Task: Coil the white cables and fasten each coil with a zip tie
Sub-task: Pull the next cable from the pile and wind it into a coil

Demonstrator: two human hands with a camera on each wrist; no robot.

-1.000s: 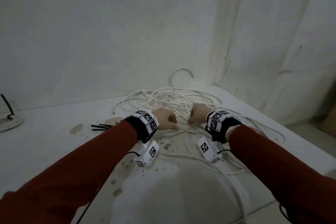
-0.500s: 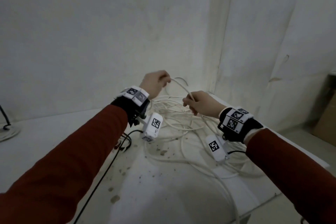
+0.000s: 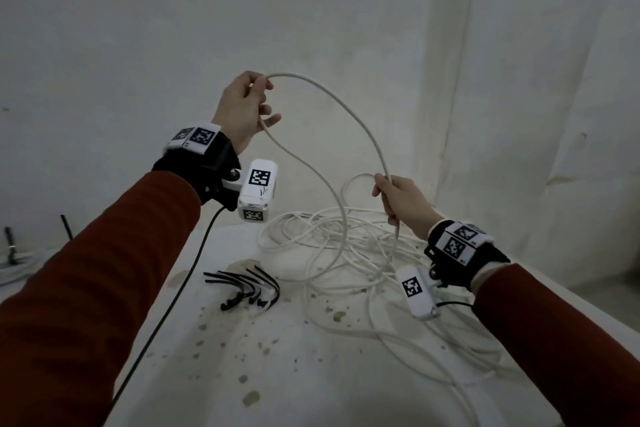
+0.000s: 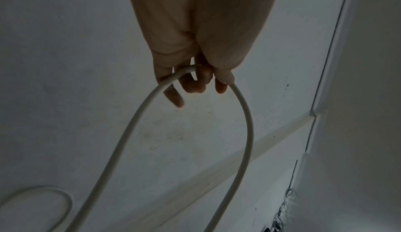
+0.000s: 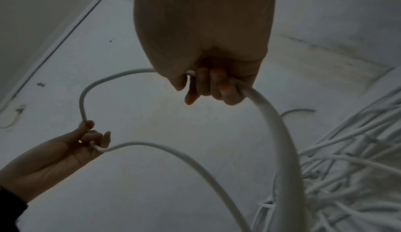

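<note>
Left hand [image 3: 240,111] pinching white cable [image 3: 349,107] overhead; right hand [image 3: 403,203] fingers curled round it lower (tangle at table's far corner). Advisable: draw even loops, avoid twist.

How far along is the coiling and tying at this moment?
Barely begun. Done: nothing; no finished or tied coil shows. In hand: the left hand and right hand hold one white cable raised in an arch between them, perhaps the first loop. Left: the rest lies in a loose tangle on the table, and the black zip ties lie untouched beside it.
</note>
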